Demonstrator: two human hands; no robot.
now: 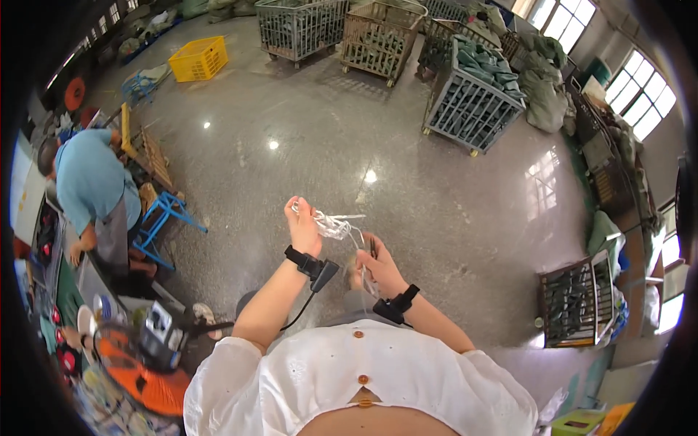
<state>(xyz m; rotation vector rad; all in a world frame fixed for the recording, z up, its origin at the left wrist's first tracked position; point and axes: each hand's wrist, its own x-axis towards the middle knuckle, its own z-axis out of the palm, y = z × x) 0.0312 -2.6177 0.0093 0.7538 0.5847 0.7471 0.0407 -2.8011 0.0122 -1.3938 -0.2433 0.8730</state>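
Note:
A loose bundle of thin white cord [334, 227] hangs in front of me, well above the floor. My left hand [304, 227] is closed around one end of the bundle, with loops spilling out toward the right. Lower and to the right, my right hand [382, 267] pinches a strand that runs down from the bundle. Something small and dark shows between its fingers, too small to make out. The strand's lower end trails toward my lap. Each wrist wears a black strap with a small device, the left one [311, 268] trailing a black cable.
To the left a co-worker in a blue shirt [91, 178] bends over beside a blue stool [166, 225]. An orange fan [149, 381] stands near left. Wheeled cages [472, 109] full of dark green pieces and a yellow crate [198, 59] stand far off; another cage [578, 301] is at right.

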